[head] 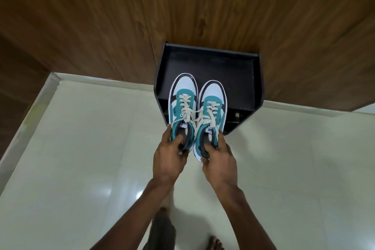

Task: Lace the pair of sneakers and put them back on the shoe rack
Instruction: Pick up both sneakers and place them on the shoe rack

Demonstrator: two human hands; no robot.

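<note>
- I see bare feet (pixel 215 242) at 6 o'clock on pale floor tiles (pixel 81 158).
- Left hand (pixel 169 157) grips left sneaker (pixel 182 107) by the heel collar; right hand (pixel 220 160) grips right sneaker (pixel 211 115) likewise.
- Both laced, side by side, toes toward 12.
- Black shoe rack (pixel 211 67) beneath them, against wood panel wall (pixel 121 16).

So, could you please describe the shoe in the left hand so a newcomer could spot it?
Find the black rack against the wooden wall. Two teal-and-white sneakers hang before it; the left hand grips the left sneaker, whose toe reaches farther back.

Black shoe rack (pixel 209 63) on pale tiled floor (pixel 81 148), its top seemingly bare.
</note>
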